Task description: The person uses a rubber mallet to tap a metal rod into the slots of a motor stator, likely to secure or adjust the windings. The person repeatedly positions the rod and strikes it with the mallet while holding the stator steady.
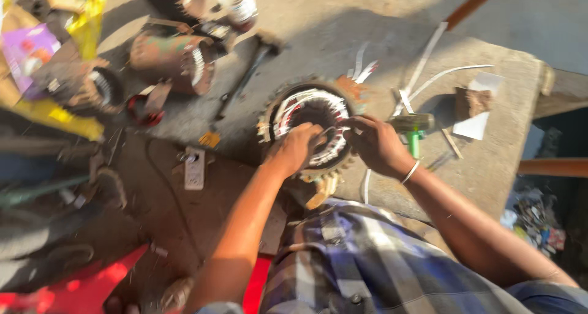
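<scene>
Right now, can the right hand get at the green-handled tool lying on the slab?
Probably yes. The right hand rests at the rim of the motor stator, and the green-handled tool lies just beside its wrist on the concrete slab, with nothing between them.

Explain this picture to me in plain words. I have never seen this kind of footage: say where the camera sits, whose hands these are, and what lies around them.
The single picture comes from a camera worn on a person's head, looking down, so the two bare arms reaching in from the bottom are the wearer's own. No machine is involved.

The left hand and the right hand both rest on a round motor stator, a toothed metal ring with white-wrapped windings inside. It sits on a concrete slab. The picture is blurred, so whether the fingers pinch anything cannot be told.

Beside the right hand lies a green-handled tool, with white strips beyond it. To the left are rusty motor housings and a long dark tool.
</scene>
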Motion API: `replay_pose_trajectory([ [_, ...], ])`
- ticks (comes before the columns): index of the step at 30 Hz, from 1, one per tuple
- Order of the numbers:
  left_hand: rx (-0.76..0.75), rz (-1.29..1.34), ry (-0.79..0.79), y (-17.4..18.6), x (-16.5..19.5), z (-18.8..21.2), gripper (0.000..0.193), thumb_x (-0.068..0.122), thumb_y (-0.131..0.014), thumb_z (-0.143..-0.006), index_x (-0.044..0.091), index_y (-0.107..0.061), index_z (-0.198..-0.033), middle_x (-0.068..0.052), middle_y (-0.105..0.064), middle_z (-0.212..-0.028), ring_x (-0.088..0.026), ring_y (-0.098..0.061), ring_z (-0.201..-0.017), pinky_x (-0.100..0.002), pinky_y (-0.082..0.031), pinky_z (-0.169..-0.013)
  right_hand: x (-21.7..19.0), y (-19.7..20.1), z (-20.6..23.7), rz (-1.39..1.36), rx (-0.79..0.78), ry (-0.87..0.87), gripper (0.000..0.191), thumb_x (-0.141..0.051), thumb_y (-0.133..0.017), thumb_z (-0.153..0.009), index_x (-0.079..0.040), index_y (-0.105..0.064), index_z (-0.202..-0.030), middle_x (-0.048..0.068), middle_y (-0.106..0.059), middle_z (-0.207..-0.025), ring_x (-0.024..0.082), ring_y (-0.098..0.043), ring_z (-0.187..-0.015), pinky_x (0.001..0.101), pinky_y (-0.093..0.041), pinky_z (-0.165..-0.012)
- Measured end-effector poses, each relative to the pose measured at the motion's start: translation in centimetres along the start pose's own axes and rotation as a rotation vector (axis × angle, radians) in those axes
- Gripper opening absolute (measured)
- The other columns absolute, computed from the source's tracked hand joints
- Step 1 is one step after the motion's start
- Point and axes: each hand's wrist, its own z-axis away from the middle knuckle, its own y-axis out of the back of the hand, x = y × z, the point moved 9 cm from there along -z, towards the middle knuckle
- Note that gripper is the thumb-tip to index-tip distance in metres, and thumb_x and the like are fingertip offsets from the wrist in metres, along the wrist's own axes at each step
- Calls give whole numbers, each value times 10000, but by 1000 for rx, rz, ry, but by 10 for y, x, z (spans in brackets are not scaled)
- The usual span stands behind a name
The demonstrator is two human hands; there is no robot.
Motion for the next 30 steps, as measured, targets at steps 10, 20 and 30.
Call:
replay_pose_trajectory([
  [10,-251,-1108,-143,-56,-28,-46,188,188,-633,-876,169,-803,-798,-10,-770,-868,-238,-630,-1038,-446,-445,-848,254,60,59,575,201,-721,742,-566,-755,-823,-53,-508,-1299,239,-618,-1287,422,-625,-1179,538,-518,-945],
  [20,-292,-1128,-385,-48,-24,-52,169,273,-653,-823,207,-803,-781,-13,-766,-814,-230,-686,-885,-412,-477,-807,239,69,99,432,322,-695,439,-389,-553,-1114,42,-567,-1199,262,-682,-987,385,-662,-849,490,-540,-763],
  [30,126,-830,-369,-48,-29,-50,190,201,-665,-799,257,-752,-640,3,-720,-645,-200,-704,-663,-407,-472,-672,31,-66,135,109,109,-213,369,-351,-555,-1021,-19,-637,-1161,88,-643,-802,196,-603,-721,351,-519,-649],
])
